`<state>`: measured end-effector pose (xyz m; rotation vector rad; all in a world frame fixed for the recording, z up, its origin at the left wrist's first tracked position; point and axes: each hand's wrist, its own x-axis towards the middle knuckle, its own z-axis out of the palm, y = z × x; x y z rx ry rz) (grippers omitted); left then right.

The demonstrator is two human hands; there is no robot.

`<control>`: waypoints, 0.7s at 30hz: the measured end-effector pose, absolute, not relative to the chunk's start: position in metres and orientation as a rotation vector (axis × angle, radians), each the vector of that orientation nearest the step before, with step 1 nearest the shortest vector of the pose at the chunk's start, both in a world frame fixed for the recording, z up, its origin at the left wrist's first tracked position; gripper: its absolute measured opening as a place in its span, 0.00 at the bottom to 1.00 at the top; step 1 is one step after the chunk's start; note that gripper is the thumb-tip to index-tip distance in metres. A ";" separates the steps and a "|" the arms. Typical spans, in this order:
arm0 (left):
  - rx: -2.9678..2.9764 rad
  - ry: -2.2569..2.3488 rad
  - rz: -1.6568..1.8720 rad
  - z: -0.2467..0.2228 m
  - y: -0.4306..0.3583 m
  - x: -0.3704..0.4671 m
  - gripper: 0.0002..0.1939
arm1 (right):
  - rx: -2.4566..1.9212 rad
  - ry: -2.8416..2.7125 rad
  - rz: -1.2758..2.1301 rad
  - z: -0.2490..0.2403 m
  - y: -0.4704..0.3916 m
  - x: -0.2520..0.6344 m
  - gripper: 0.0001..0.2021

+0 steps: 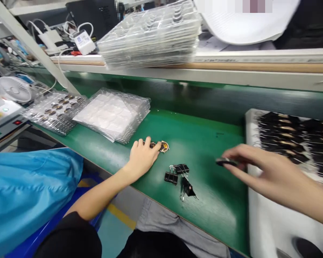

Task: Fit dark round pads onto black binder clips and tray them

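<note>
Disc point(165, 146): 1+, left hand point(144, 156) | dark piece point(226, 162): 1, right hand point(266, 173) | clips point(171, 178): 3

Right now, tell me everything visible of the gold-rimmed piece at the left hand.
The gold-rimmed piece is small and roundish, with a dark and orange-yellow face; its rim looks like metal. It lies on the green table beyond the black clips. The left hand touches and partly covers it, hiding the rest.
</note>
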<state>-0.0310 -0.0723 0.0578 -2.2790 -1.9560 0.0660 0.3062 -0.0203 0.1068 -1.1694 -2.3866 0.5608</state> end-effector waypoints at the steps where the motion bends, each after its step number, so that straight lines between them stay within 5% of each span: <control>1: -2.283 -1.918 0.058 0.058 -0.059 -0.027 0.19 | -1.174 -2.378 0.636 0.106 -0.012 0.295 0.08; 13: -2.823 -1.540 -0.108 0.054 0.050 0.038 0.20 | -1.203 -2.137 0.240 0.032 0.048 0.264 0.15; 21: -2.838 -1.849 -0.531 0.028 0.040 0.068 0.29 | -1.145 -2.427 0.268 0.021 0.043 0.260 0.22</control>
